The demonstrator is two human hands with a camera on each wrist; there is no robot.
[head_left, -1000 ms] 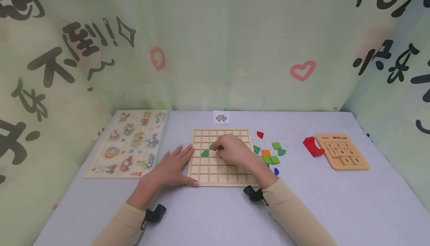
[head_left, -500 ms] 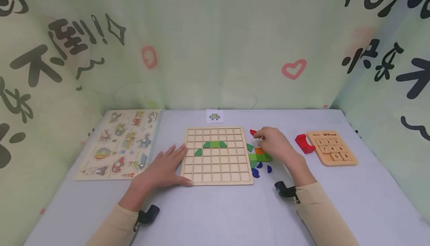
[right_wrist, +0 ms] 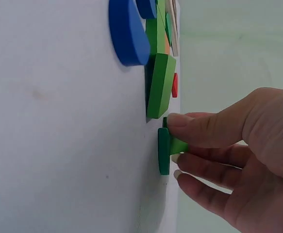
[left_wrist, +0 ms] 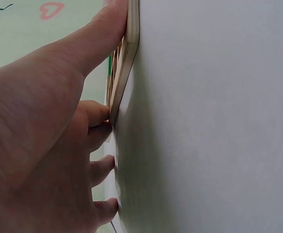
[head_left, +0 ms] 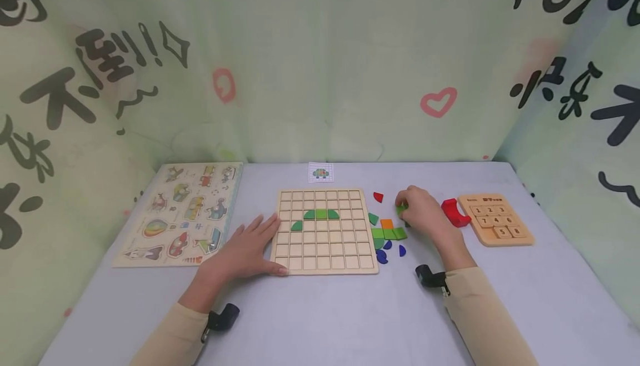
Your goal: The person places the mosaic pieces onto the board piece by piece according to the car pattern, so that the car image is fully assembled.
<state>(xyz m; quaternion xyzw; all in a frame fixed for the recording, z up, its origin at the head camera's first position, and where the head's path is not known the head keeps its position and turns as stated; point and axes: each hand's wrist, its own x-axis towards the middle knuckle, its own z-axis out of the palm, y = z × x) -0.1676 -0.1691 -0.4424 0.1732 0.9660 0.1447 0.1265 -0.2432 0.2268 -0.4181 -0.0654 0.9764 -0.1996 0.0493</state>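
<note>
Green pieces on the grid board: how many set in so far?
4 on the grid board: three side by side in one row, a quarter-round, a light square, a quarter-round, and one quarter-round a row nearer, to their left. None look hidden.

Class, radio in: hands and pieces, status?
Left hand flat, steadying grid board. Right hand pinching green piece off table. Nothing blocking.
</note>
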